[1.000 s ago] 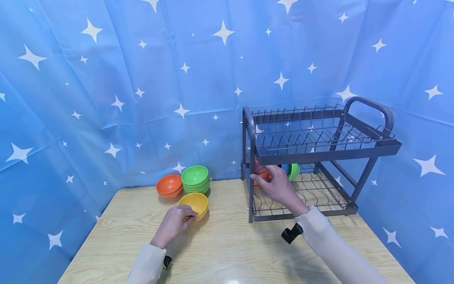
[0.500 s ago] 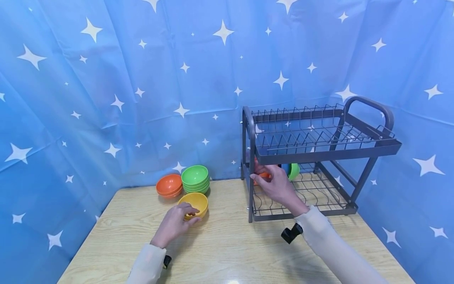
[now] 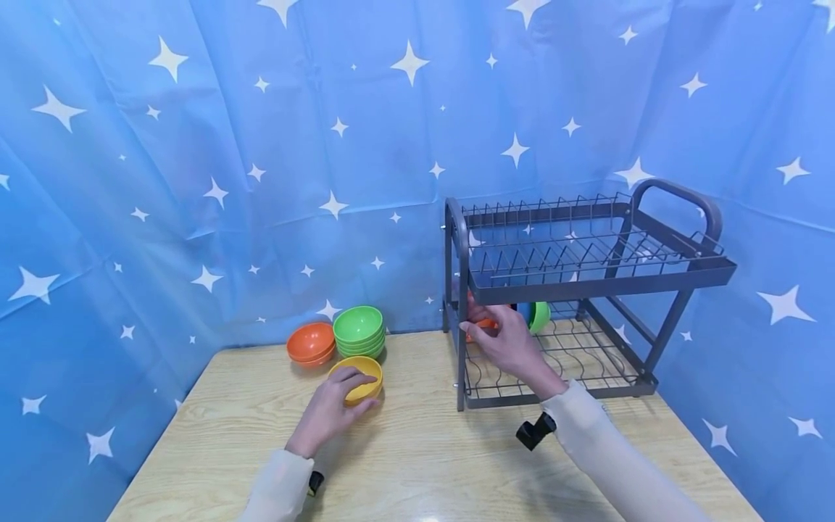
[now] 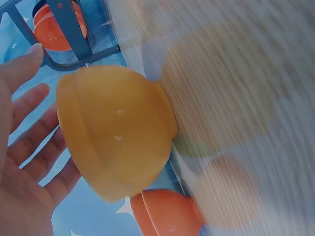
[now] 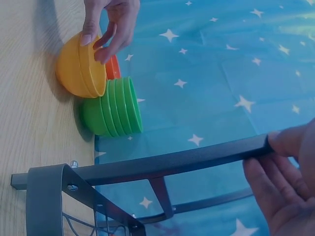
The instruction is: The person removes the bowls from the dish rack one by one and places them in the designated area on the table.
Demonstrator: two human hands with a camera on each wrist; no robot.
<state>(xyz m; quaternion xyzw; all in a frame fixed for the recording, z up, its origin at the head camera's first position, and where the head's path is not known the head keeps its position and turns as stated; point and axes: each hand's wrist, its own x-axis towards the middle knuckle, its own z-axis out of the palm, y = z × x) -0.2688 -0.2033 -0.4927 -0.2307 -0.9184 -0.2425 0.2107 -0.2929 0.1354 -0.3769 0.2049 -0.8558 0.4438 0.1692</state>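
Observation:
My left hand (image 3: pixel 328 415) is over the near side of two nested yellow bowls (image 4: pixel 118 128), which stand upright on the table. Its fingers lie loosely spread across the rim, and in the right wrist view the thumb (image 5: pixel 87 38) is right against the bowl's outside. On the right, my right hand (image 3: pixel 512 349) grips the front left post (image 5: pixel 197 156) of a dark two-tier dish rack (image 3: pixel 603 285), thumb and fingers on either side. Behind that hand, orange bowls (image 4: pixel 55 33) sit on the lower tier.
Behind the yellow bowls stand a stack of several green bowls (image 3: pixel 360 335) and two nested orange bowls (image 3: pixel 310 344). A green rim (image 3: pixel 540 317) and something blue show on the rack's lower tier. A blue starry curtain (image 3: pixel 261 181) borders the wooden table (image 3: pixel 196 435).
My left thumb and fingers have spread apart from their pinch at the yellow bowls' near rim, and the hand has shifted slightly right. The right hand stays on the post.

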